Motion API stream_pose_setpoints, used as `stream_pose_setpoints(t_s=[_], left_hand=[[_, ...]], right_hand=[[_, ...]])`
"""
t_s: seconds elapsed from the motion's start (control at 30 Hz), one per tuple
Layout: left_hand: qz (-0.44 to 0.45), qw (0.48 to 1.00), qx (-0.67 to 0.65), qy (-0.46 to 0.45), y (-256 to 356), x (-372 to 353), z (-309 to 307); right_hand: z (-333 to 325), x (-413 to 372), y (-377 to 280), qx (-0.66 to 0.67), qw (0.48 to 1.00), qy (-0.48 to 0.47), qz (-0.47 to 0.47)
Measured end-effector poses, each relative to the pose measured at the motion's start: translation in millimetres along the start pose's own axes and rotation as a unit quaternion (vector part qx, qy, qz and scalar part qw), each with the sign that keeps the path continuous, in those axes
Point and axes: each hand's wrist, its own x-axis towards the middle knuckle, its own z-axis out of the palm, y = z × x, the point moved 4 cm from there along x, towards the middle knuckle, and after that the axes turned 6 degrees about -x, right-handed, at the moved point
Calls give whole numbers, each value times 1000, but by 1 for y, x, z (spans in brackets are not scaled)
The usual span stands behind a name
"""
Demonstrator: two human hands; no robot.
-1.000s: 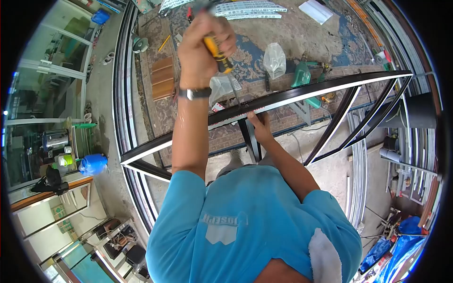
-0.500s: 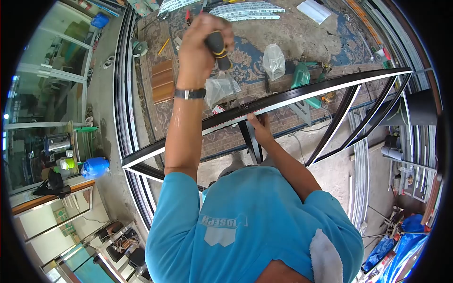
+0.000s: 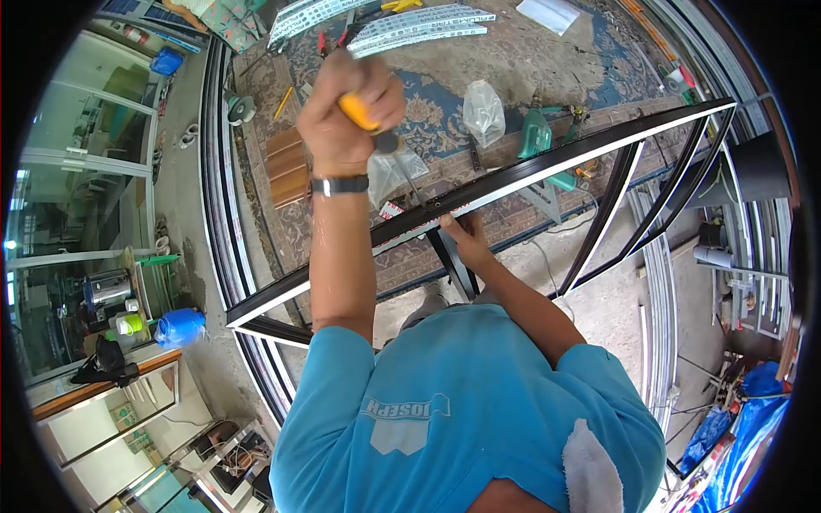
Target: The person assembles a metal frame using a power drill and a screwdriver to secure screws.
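My left hand (image 3: pixel 349 111), with a dark watch on the wrist, is closed around the yellow and black handle of a screwdriver (image 3: pixel 358 112). The thin shaft slants down to a dark aluminium frame (image 3: pixel 530 171), its tip meeting the top face near a small hole; whether it sits in a screw is too small to tell. My right hand (image 3: pixel 469 242) grips the frame's near edge just below that spot, thumb on the pale side face. The other fingers are partly hidden behind the bar. A dark crosspiece (image 3: pixel 453 263) runs from there towards my body.
Beyond the frame, a patterned carpet holds a green power tool (image 3: pixel 536 135), clear plastic bags (image 3: pixel 484 113), a brown board (image 3: pixel 287 168) and wrapped strips (image 3: pixel 419 30). Long profiles (image 3: pixel 658 316) lie at right. Another person's patterned clothing (image 3: pixel 229 21) shows at top left.
My left hand has turned on the screwdriver and shifted slightly down and left in view; more of the yellow handle shows. My right hand keeps its place on the frame. The view has shifted slightly.
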Motion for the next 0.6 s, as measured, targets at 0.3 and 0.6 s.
stream_pose_setpoints(t_s=[0.3,0.6], left_hand=[[33,965,165,199,7,-3,4],[82,921,305,227,2,-1,20]], right_hand=[[1,0,-1,9,1000,18,-7],[3,1,-10,36,999,-1,-8]])
